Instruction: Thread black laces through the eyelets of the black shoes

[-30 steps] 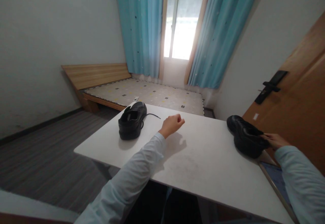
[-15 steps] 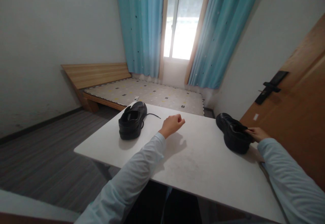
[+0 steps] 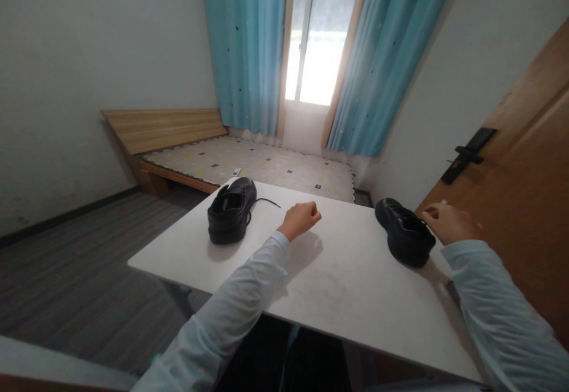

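Two black shoes rest on the white table. One shoe lies at the table's left, its lace trailing to the right. My left hand hovers over the middle of the table, fingers curled in a fist, with nothing visible in it. The other shoe sits near the right edge with its toe pointing away. Just right of its opening is my right hand, raised a little, thumb and fingertips drawn together. Whatever it may hold is too small to make out.
The white table has a bed behind its far edge. A wooden door with a black handle stands close on the right. Blue curtains flank the window.
My right hand has come off the right shoe and lifted slightly beside it. That shoe now lies slightly further left in view. My left hand has barely moved.
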{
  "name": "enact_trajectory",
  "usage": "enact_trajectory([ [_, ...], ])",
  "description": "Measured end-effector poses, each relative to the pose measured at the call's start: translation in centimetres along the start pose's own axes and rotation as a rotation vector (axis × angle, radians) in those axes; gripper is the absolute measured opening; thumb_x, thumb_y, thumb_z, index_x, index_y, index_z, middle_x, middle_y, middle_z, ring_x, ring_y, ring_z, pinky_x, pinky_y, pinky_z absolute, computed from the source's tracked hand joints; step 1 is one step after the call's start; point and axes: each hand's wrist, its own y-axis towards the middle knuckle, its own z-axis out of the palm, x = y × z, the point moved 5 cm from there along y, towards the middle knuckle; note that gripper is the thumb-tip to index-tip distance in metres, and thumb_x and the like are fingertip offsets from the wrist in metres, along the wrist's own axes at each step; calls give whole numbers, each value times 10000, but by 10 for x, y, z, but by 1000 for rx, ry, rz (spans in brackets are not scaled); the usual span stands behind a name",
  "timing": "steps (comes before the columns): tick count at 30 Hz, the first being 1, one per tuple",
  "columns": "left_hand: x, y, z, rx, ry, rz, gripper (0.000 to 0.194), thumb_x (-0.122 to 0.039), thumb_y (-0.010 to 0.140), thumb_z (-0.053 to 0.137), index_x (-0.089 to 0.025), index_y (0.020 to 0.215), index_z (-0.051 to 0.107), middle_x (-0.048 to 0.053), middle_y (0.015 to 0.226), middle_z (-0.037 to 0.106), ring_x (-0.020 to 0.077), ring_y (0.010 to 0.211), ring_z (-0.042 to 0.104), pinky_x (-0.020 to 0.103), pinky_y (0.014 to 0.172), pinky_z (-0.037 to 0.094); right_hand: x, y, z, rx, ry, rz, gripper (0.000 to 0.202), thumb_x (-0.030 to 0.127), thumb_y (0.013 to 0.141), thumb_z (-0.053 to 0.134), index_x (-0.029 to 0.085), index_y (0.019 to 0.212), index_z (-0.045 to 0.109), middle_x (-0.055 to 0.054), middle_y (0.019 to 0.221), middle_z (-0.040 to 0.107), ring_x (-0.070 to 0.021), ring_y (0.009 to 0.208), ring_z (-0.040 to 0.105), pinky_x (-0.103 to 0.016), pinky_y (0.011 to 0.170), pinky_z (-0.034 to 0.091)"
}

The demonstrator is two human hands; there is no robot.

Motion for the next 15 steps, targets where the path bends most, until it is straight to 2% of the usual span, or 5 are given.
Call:
enact_trajectory([
  [2,-1,1,-2,2,3,5,221,-325,803,437,-207,842,620,58,857,675,188,778,610,271,679,430,35,-16,-10,28,-102,-64,175,304,719,583,206,809,696,-128,799,690,-252,669,600,-387,635,405],
  [4,-1,2,-4,10,2,8,222,-312,806,435,-205,862,621,62,876,676,187,796,612,272,700,434,73,-34,-17,3,-98,-171,206,301,771,522,206,881,669,-105,795,691,-243,704,609,-356,648,415],
  [7,-1,4,-9,41,-4,16,218,-300,809,444,-207,892,623,62,914,676,181,825,613,273,738,438,121,-62,-12,1,-7,-332,248,290,809,459,185,922,653,-77,739,677,-203,663,612,-294,605,405],
  [11,-1,-4,-31,48,56,23,215,-311,814,460,-202,899,624,72,922,674,195,839,617,290,749,443,156,-89,21,72,188,-459,247,261,819,437,168,898,652,-51,678,667,-155,571,594,-265,611,412],
  [15,5,-23,-70,-17,117,32,238,-346,830,460,-181,891,619,84,907,666,203,844,613,294,756,437,168,-103,64,206,309,-548,233,234,820,435,174,888,649,-34,664,669,-153,589,607,-260,636,423],
])
